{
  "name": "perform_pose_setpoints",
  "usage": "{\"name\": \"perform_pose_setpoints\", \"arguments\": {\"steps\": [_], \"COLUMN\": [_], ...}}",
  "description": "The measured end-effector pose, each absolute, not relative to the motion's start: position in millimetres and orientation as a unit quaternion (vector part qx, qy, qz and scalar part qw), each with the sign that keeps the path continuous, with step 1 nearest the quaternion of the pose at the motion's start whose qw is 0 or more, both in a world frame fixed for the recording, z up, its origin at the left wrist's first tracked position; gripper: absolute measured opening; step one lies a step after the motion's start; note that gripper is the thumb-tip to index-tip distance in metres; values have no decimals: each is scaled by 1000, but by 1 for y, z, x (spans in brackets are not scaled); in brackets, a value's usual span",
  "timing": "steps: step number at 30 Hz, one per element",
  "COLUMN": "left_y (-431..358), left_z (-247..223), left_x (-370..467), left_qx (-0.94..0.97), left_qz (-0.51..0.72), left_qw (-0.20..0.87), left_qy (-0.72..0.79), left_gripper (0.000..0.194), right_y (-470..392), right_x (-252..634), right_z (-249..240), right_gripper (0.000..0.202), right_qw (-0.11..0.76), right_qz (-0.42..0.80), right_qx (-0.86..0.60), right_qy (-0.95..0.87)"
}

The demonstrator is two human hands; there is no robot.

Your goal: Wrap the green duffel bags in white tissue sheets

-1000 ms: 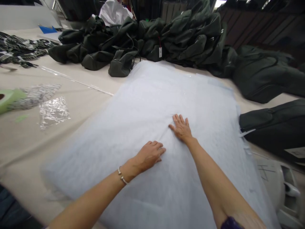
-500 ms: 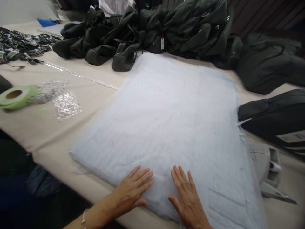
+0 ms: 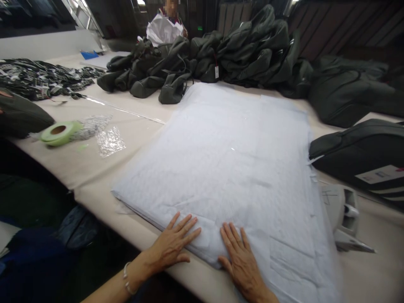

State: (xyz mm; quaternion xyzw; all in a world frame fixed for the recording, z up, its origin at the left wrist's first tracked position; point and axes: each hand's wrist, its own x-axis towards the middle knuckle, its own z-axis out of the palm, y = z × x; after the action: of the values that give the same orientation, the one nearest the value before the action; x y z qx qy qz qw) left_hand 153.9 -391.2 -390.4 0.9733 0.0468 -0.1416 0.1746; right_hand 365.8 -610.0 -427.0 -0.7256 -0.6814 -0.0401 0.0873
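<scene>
A large stack of thin white sheets [image 3: 217,155] covers the middle of the cloth-covered table, running down to its near edge. My left hand [image 3: 173,244] lies on the near left edge of the stack with fingers spread, a bracelet on its wrist. Beside it my right hand [image 3: 241,261] rests flat on the sheets, thumb held away from the fingers. Nothing is gripped by either hand. Faint creases show in the top sheet near the right hand.
Dark green bags [image 3: 252,54] are heaped along the back. A tape dispenser [image 3: 344,210] and a tagged bag [image 3: 362,151] stand at the right. A green tape roll [image 3: 59,132], clear plastic packet [image 3: 110,141] and patterned straps [image 3: 41,78] lie left. A person [image 3: 170,10] is behind the heap.
The view has tilted up and swung left, bringing a person at the back and a dark bag at the left edge into sight. Both hands stay flat on the sheets.
</scene>
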Motion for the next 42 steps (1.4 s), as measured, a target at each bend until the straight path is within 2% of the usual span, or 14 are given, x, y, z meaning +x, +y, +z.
{"name": "perform_pose_setpoints", "arguments": {"steps": [8, 15, 22, 27, 32, 36, 39, 41, 42], "left_y": [-408, -413, -418, -417, -407, -404, -409, -412, -413], "left_z": [-398, -409, -413, -425, -454, -468, -464, -457, -453], "left_x": [153, 151, 147, 147, 143, 139, 139, 139, 139], "left_qx": [970, 974, 971, 978, 993, 999, 1000, 1000, 1000], "left_qz": [-128, -129, -127, -129, -69, -7, -8, -6, 2], "left_qw": [199, 176, 192, 154, 93, 38, 15, 9, 6], "left_qy": [53, 67, 59, 53, 3, -21, -4, 12, 21], "left_gripper": [100, 106, 102, 102, 101, 94, 94, 93, 92], "right_y": [-606, -599, -596, -596, -595, -595, -622, -657, -676], "right_x": [356, 345, 349, 349, 341, 353, 403, 456, 485], "right_z": [-448, -459, -466, -492, -517, -486, -436, -401, -385], "right_gripper": [71, 74, 75, 78, 62, 61, 52, 39, 41], "right_qw": [107, 133, 170, 216, 221, 254, 267, 337, 387], "right_qz": [-113, -158, -190, -252, -232, -254, -184, -116, -100], "right_qx": [-717, -702, -693, -683, -711, -683, -729, -819, -851], "right_qy": [-679, -682, -675, -651, -626, -635, -602, -449, -340]}}
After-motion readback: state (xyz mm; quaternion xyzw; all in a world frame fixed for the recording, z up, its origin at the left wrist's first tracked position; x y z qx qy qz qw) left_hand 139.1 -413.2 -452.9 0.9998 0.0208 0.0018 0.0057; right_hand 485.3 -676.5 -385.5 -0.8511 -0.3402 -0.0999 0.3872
